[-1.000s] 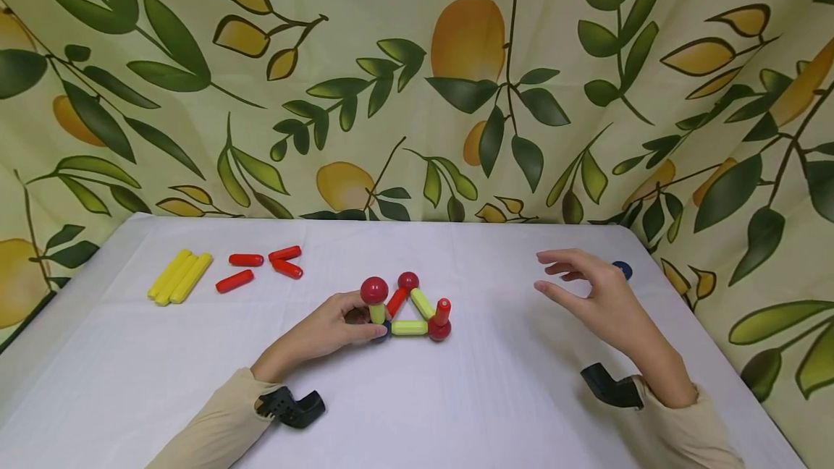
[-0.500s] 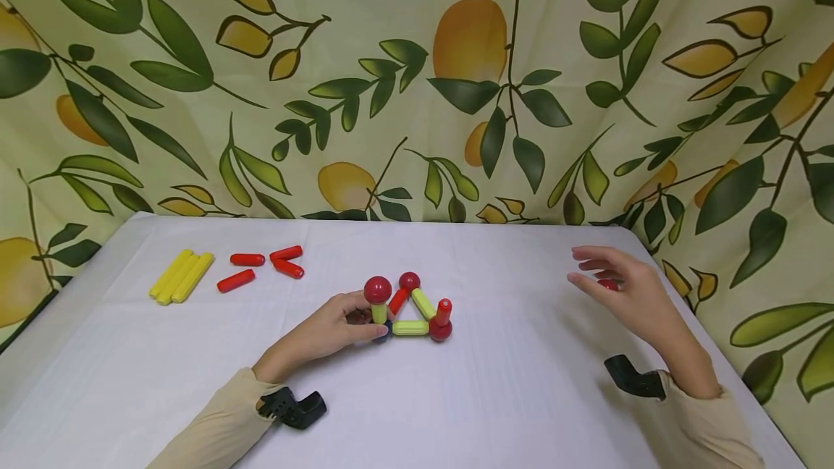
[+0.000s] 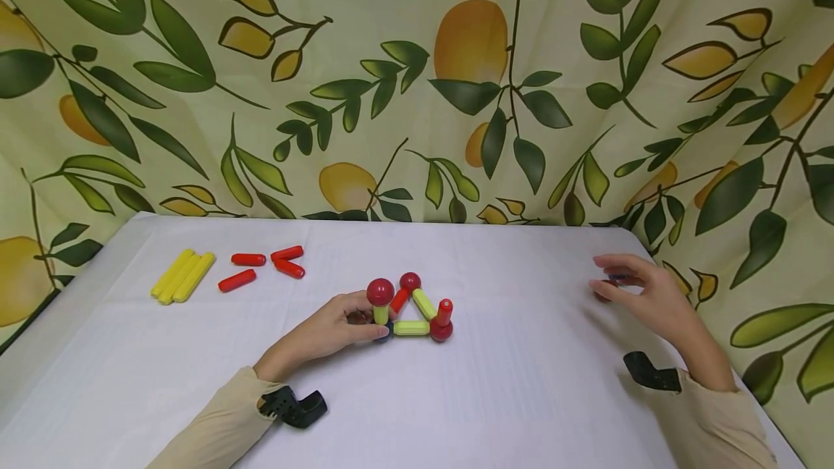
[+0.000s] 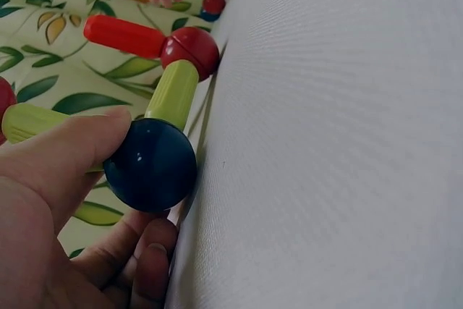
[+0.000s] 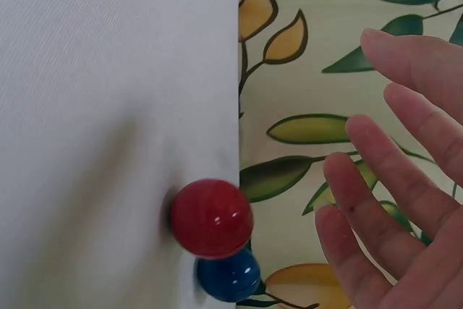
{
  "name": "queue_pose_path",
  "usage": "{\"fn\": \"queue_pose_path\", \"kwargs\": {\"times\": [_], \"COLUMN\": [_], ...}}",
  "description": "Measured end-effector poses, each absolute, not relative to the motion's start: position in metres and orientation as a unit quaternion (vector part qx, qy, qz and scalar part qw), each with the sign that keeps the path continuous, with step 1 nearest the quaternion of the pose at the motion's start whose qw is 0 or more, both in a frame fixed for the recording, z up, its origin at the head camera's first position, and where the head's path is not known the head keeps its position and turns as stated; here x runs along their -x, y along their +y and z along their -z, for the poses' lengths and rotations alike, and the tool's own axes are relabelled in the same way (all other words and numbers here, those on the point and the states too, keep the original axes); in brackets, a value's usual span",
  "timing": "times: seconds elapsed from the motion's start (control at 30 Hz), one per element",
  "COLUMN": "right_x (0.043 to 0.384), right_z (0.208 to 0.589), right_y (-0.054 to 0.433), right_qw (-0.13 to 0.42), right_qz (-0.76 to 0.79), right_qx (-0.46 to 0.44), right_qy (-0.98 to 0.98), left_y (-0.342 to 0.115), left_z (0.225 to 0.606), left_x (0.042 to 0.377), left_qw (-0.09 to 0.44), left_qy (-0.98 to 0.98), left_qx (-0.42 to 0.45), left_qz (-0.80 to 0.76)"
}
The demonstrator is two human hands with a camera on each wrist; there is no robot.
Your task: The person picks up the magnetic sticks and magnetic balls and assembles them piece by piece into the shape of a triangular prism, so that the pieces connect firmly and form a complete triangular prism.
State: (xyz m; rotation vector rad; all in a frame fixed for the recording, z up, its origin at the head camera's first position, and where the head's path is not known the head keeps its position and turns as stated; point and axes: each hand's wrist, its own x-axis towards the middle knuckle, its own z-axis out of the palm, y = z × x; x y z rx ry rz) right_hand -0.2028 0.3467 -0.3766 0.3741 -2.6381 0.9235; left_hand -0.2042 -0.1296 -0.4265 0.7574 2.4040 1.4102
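My left hand [image 3: 335, 326] pinches a blue ball [image 4: 150, 166] at one corner of a triangle of balls and magnetic-looking rods on the table. A yellow-green rod [image 3: 381, 314] stands up from that corner with a red ball [image 3: 381, 292] on top. Another yellow-green rod [image 3: 411, 328] leads to a red ball [image 3: 441, 330], from which a red rod [image 3: 445, 311] rises. The far corner is a red ball [image 3: 410, 281]. At the right, my right hand [image 3: 654, 299] hovers with spread fingers beside a loose red ball [image 5: 212, 218] and a blue ball [image 5: 229, 274], apart from both.
Several loose red rods [image 3: 237, 281] lie at the back left. Left of them are yellow rods [image 3: 183, 276] side by side. A white cloth [image 3: 508, 382] covers the table, and a leaf-patterned curtain [image 3: 391, 13] hangs behind and at the right.
My right hand has moved right and slightly lower, to the loose balls near the right edge. My left hand keeps its hold on the triangle's blue ball.
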Motion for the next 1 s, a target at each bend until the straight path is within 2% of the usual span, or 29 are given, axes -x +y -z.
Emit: {"fn": "queue_pose_path", "kwargs": {"times": [0.2, 0.6, 0.83, 1.0], "right_x": [0.204, 0.209, 0.208, 0.207], "right_z": [0.384, 0.402, 0.408, 0.41], "right_y": [0.356, 0.367, 0.364, 0.362], "right_qw": [0.152, 0.09, 0.026, 0.014], "right_qz": [-0.312, -0.29, -0.3, -0.295], "right_qx": [-0.112, -0.071, -0.059, -0.054], "right_qy": [-0.931, -0.95, -0.952, -0.954], "left_y": [-0.13, -0.13, -0.13, -0.13], "left_z": [0.427, 0.429, 0.429, 0.429], "left_x": [0.204, 0.204, 0.204, 0.204], "left_qw": [0.122, 0.117, 0.12, 0.121], "left_qy": [0.827, 0.832, 0.83, 0.831], "left_qx": [-0.263, -0.262, -0.261, -0.26], "left_qz": [-0.481, -0.475, -0.478, -0.477]}}
